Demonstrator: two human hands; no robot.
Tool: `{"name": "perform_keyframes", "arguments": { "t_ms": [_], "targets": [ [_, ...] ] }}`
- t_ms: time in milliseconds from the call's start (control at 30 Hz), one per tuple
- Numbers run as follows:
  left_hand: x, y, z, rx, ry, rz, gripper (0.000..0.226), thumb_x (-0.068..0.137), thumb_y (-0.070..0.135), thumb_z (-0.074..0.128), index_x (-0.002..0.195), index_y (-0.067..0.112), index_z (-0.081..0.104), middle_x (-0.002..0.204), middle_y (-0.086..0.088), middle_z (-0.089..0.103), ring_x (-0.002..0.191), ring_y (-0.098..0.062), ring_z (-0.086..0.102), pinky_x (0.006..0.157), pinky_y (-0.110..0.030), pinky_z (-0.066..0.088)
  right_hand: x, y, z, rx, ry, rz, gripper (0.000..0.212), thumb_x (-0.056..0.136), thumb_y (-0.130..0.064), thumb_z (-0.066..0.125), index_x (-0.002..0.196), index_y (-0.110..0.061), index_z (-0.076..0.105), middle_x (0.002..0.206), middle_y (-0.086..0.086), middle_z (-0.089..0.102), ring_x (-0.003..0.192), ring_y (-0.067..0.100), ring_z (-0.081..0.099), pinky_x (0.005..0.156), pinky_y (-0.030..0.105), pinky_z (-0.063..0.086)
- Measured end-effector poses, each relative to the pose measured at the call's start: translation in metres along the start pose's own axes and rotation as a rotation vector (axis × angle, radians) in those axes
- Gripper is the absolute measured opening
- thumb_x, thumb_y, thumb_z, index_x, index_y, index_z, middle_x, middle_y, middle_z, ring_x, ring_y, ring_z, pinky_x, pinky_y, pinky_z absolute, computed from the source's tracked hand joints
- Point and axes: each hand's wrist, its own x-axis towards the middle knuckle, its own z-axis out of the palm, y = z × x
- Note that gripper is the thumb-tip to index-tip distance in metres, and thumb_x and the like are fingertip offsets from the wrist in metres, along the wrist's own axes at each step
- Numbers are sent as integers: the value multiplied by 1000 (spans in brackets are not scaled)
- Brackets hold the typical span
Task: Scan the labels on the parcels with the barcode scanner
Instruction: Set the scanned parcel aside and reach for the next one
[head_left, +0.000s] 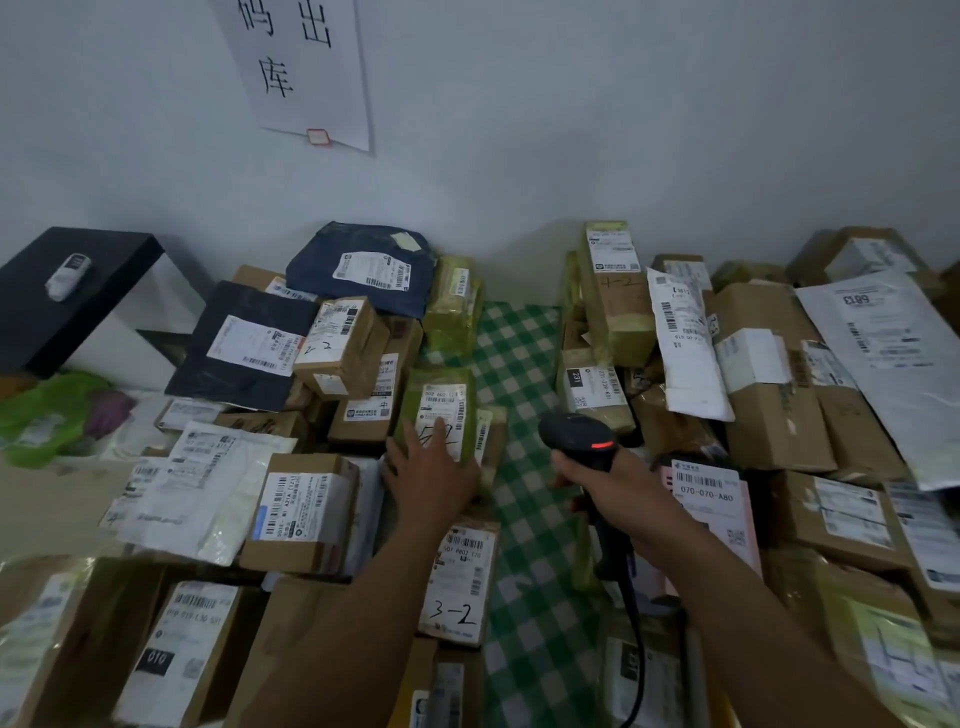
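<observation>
Over checked cloth (519, 353): glossy taped parcel (418, 397), black scanner (576, 434).

Open lane down the middle: bare green-checked cloth (519, 353) from the wall (519, 156) to the near edge, hemmed on both sides by stacked parcels. Left bank crowded by the yellow-green parcel (441, 400) under the flat left hand (431, 473) and, nearer, the box marked 3-2 (457, 582), both edging onto the cloth. Right bank lined by the tall box marked 4-2 (615, 296), the white mailer (691, 364) beside it and the pink-labelled parcel (717, 499). Mid-lane partly taken by the right hand (602, 483) gripping the scanner (579, 436), cable (636, 623) trailing down the cloth's right side. Open air above both heaps
</observation>
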Motion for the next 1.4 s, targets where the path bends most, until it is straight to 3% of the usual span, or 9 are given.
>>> {"name": "perform_keyframes", "arguments": {
  "t_ms": [267, 367, 467, 667, 800, 1000, 1167, 1267, 1400],
  "targets": [
    [0, 15, 12, 16, 71, 143, 75, 98, 39, 51, 162, 20, 18, 170, -15, 8, 157, -37, 0, 125, -51, -4, -11, 10, -11, 81, 53, 2, 32, 96, -35, 71, 126, -25, 68, 90, -1, 79, 68, 13, 67, 67, 30, 51],
    [5, 31, 28, 109, 92, 479, 50, 98, 22, 55, 146, 20, 44, 157, -7, 40, 150, -29, 30, 125, -46, 24, -14, 12, -16, 83, 77, 10, 30, 96, -35, 72, 124, -24, 69, 89, 0, 79, 64, 12, 66, 63, 29, 51],
    [11, 48, 35, 120, -209, 500, 29, 100, 15, 56, 129, 14, 55, 135, -10, 57, 118, -23, 59, 104, -38, 50, -12, 9, -18, 74, 81, 20, 26, 96, -33, 71, 120, -22, 71, 87, -1, 78, 61, 10, 66, 62, 28, 51],
    [21, 51, 58, 263, -434, 472, 66, 109, 36, 39, 159, -1, 18, 169, -20, 8, 157, -35, 6, 126, -47, 4, -12, 8, -24, 98, 92, 25, 10, 97, -30, 70, 106, -24, 72, 92, 4, 77, 62, 12, 63, 63, 28, 49],
    [20, 55, 60, 340, -401, 442, 56, 108, 30, 38, 152, -4, 31, 164, -24, 22, 153, -36, 19, 126, -46, 8, -18, 14, -30, 141, 108, 37, 14, 95, -31, 71, 108, -24, 73, 96, 9, 77, 67, 15, 64, 66, 31, 50],
    [5, 73, 55, -41, -289, 425, 18, 105, 20, 47, 97, 13, 61, 98, -4, 63, 92, -22, 61, 83, -31, 49, -31, 21, -42, 195, 150, 20, 13, 98, -28, 68, 111, -32, 67, 91, 6, 77, 66, 12, 65, 63, 27, 52],
    [-6, 113, 48, -620, -391, 250, 39, 103, 45, 52, 130, 18, 62, 116, 11, 60, 106, -15, 61, 80, -21, 49, -35, 29, -52, 245, 198, 32, 21, 98, -28, 69, 119, -24, 69, 93, 10, 78, 66, 15, 64, 62, 29, 50],
    [2, 141, 52, -833, -446, 151, 60, 89, 64, 62, 134, 24, 63, 129, 7, 67, 117, -17, 64, 98, -39, 55, -35, 30, -56, 257, 230, 32, 19, 99, -27, 68, 117, -21, 70, 83, 4, 77, 64, 15, 63, 60, 29, 49],
    [11, 161, 55, -889, -381, 24, 44, 95, 36, 71, 136, 22, 60, 130, 2, 67, 118, -19, 63, 104, -40, 52, -37, 31, -61, 237, 246, 22, 20, 98, -28, 68, 117, -22, 69, 80, -1, 76, 67, 14, 64, 62, 27, 51]
  ]
}}
